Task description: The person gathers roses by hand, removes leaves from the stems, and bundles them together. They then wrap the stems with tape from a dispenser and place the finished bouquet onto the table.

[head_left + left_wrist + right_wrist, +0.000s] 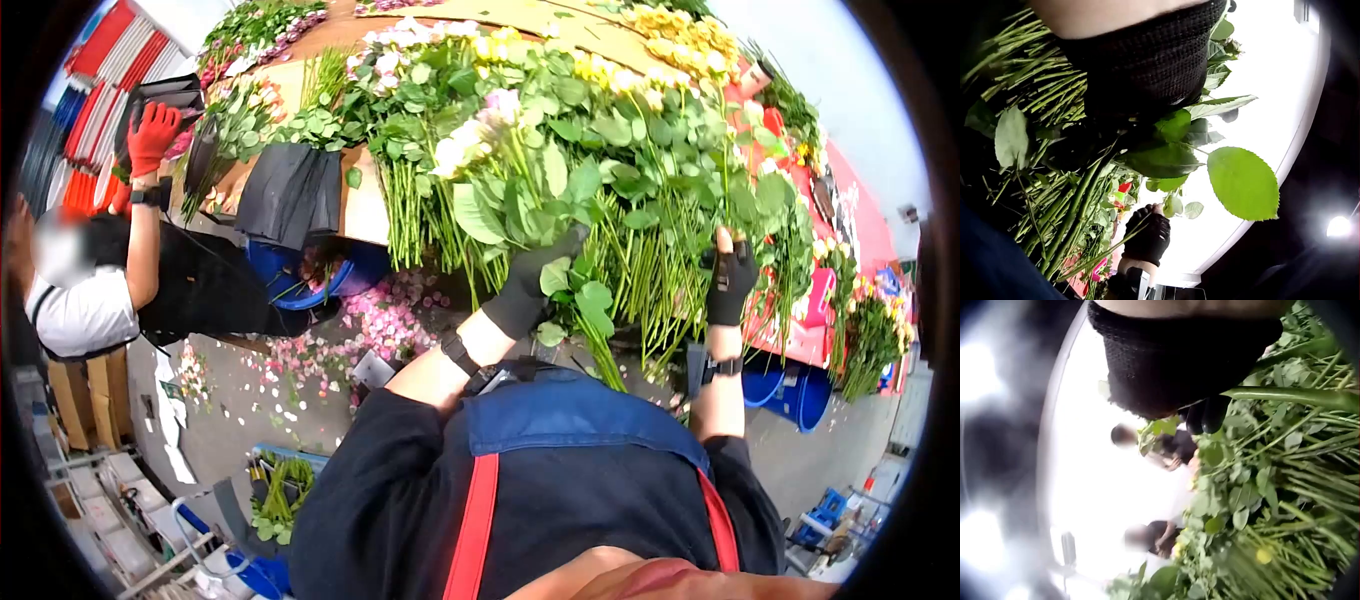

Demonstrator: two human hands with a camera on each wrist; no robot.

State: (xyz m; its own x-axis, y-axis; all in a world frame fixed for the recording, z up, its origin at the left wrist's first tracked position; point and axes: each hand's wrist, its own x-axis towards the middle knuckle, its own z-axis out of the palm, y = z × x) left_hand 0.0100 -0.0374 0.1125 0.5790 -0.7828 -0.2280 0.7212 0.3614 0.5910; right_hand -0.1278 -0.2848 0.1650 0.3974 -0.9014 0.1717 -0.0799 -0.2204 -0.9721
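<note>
While the left hand [535, 285] grips a leafy bunch of roses [515, 195] at the centre of the head view, its blooms [470, 140] point to the upper middle of the frame and its stem ends [603, 358] run toward the lower middle. The right hand [733, 278], right of centre, pinches a single stem [725, 185] upright. Behind both lies a heap of cut flowers [640, 265], stems toward the wearer. Assessment: the bunch should be light and fairly stiff along its stems, soft and easily bruised at the petals.

In the left wrist view, stems [1075, 215] leave the glove toward the lower left; a broad leaf [1244, 184] stands out at right. The left fingers are largely hidden in shadow, so their exact placing cannot be told. Smooth stems may slide on one another; hold is best taken round the bare lower stems, firmly but without crushing.

In the right wrist view, the stem crosses the upper right, beside dark fingertips [1213, 415]. It looks firm but could snap if bent sharply. It is best pinched below the foliage, clear of the bloom; whether it carries thorns cannot be told.
</note>
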